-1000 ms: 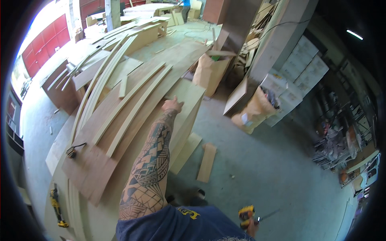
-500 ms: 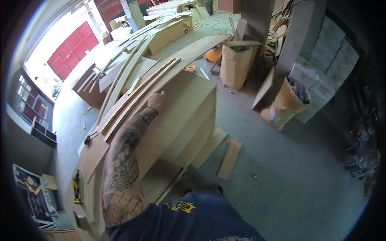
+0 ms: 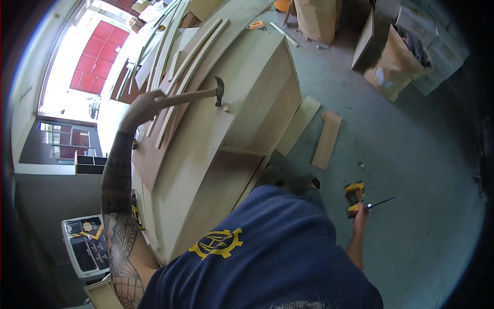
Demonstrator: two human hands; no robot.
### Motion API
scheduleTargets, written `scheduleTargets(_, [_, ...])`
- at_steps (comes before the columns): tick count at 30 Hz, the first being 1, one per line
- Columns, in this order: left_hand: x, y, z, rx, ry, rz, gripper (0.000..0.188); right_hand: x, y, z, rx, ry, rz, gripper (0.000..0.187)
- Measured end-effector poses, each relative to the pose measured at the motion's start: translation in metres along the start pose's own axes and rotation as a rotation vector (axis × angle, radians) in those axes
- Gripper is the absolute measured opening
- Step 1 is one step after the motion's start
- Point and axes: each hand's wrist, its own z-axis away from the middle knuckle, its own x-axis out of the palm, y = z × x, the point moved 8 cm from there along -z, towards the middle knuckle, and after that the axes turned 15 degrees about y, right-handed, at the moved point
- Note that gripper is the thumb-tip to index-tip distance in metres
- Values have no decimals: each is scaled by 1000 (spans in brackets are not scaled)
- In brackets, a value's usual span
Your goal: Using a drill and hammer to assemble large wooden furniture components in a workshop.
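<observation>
My left hand (image 3: 147,104) grips the wooden handle of a claw hammer (image 3: 200,96), raised above a long pale plywood box (image 3: 203,135). A small wood block (image 3: 226,107) is at the box's upper face, just below the hammer's dark head. Off to my right, my right hand (image 3: 361,219) is closed around a yellow-and-black cordless drill (image 3: 354,208) with a long, thin dark bit pointing right. Part of that hand's grip is hidden by the drill. Along the box's left side lie long wood strips (image 3: 193,67).
A loose board (image 3: 328,141) lies on the floor right of the box, near another pale panel (image 3: 298,125). Paper sacks (image 3: 393,67) stand at the upper right. An orange tool (image 3: 256,24) rests at the box's far end. Another yellow tool (image 3: 135,208) is beside my left arm.
My left hand has left the box's upper face and now holds a hammer, farther left. My right hand has come into view with the drill. The view has shifted and turned.
</observation>
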Motion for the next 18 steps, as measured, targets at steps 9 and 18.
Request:
scheduleTargets(9, [158, -30, 98, -853, -327, 1089, 20, -28, -10, 50, 215, 78, 263, 50])
scheduleTargets(18, [249, 94, 145, -373, -108, 1146, 51, -79, 110, 179, 281, 58, 638, 59])
